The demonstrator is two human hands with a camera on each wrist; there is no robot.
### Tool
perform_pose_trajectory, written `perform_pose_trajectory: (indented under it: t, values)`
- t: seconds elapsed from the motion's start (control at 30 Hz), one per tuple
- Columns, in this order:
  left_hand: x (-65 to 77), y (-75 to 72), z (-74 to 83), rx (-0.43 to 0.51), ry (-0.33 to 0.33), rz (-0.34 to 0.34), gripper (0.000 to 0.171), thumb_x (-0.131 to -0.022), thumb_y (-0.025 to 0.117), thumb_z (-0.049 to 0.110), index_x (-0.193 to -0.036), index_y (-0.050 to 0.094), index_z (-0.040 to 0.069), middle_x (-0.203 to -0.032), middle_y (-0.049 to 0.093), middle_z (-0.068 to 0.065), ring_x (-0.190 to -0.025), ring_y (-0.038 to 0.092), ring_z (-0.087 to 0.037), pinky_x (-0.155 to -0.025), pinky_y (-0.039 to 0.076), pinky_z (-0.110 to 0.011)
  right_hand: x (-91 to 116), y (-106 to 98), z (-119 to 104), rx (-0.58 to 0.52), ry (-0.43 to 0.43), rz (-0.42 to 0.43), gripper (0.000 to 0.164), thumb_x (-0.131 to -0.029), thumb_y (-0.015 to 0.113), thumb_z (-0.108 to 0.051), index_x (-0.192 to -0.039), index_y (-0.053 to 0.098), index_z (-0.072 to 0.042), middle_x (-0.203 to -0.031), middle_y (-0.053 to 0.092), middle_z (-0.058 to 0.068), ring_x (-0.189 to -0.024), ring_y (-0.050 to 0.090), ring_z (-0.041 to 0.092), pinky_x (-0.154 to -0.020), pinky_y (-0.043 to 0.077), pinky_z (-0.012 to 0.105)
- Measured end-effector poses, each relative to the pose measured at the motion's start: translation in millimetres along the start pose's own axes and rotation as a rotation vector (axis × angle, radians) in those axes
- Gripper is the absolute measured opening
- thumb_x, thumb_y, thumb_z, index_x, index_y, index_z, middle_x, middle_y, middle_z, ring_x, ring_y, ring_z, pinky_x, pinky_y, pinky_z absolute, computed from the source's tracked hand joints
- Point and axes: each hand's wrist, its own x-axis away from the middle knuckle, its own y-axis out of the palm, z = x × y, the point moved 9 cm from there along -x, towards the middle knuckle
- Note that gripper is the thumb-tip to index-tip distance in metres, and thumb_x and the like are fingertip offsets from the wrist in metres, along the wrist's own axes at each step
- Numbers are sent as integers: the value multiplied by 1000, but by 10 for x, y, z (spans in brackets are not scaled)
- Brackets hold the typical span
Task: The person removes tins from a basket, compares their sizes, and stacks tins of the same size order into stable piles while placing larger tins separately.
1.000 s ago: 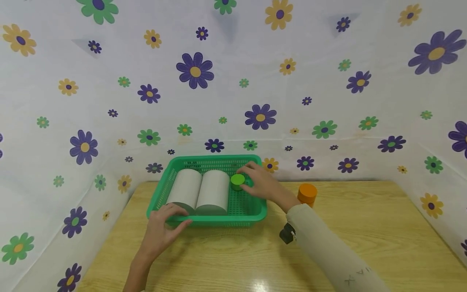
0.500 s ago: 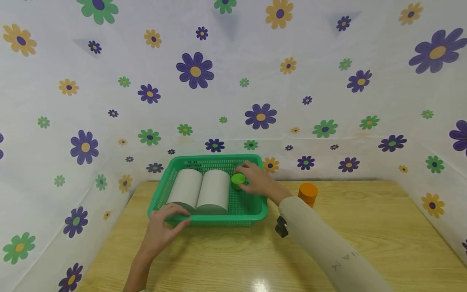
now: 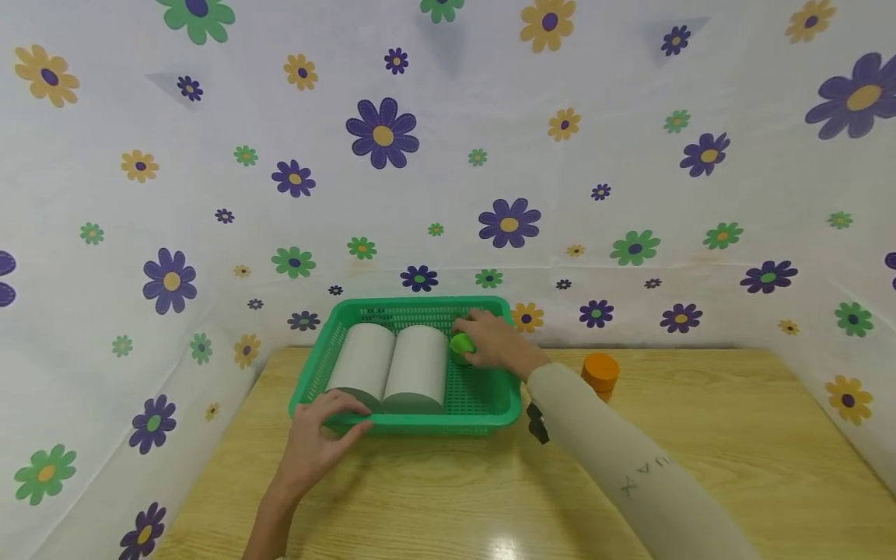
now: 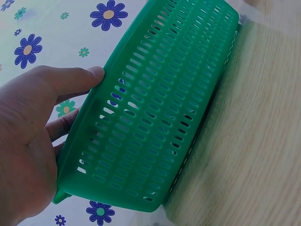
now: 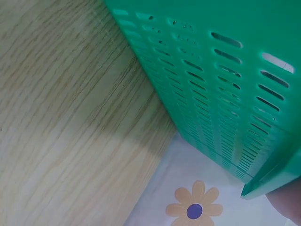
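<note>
A green plastic basket (image 3: 448, 421) with slotted walls stands on the table. My left hand (image 3: 318, 435) grips its near rim at the left corner; in the left wrist view the thumb (image 4: 96, 73) lies on the outer side and the other fingers go behind the rim. Inside lie two white rolls (image 3: 362, 359) side by side. My right hand (image 3: 493, 342) reaches into the basket's right part and holds a small bright-green cylinder (image 3: 462, 343), tilted beside the right roll. The hand covers part of it. In the right wrist view only a bit of that hand (image 5: 288, 200) shows past the rim.
An orange cylinder (image 3: 600, 373) stands on the wooden table (image 3: 700, 435), right of the basket and close to the right sleeve (image 3: 616, 451). A white flower-printed cloth (image 3: 448, 194) rises behind the table and on both sides. A dark wrist device (image 3: 537, 424) hangs under the right sleeve.
The green cylinder has tipped over from upright in my right hand, whose fingers have closed further around it. The right forearm has shifted left. My left hand stays on the rim.
</note>
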Motion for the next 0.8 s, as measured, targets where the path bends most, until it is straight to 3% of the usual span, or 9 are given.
perform_pose_trajectory:
  t: [0.23, 0.57, 0.8]
  values:
    - [3, 33, -18, 0, -1, -11, 26, -80, 88, 7, -95, 75, 24, -95, 70, 11, -92, 65, -12, -82, 28, -30, -45, 92, 44, 74, 32, -58, 47, -93, 77, -22, -136, 61, -13, -130, 59, 17, -115, 59, 36, -94, 50, 56]
    - [19, 44, -43, -15, -39, -14, 25, -79, 88, 8, -95, 75, 23, -96, 69, 13, -94, 64, -12, -80, 25, -33, -131, 347, 104, 219, 66, -201, 66, -95, 75, -32, -152, 46, -17, -154, 45, 22, -140, 45, 44, -109, 38, 60]
    - [9, 20, -58, -29, -60, -21, 25, -80, 88, 9, -94, 75, 24, -96, 69, 14, -95, 63, -11, -79, 23, -35, -167, 383, 78, 247, 53, -222, 62, -97, 73, -32, -152, 47, -19, -156, 42, 23, -137, 49, 41, -105, 45, 56]
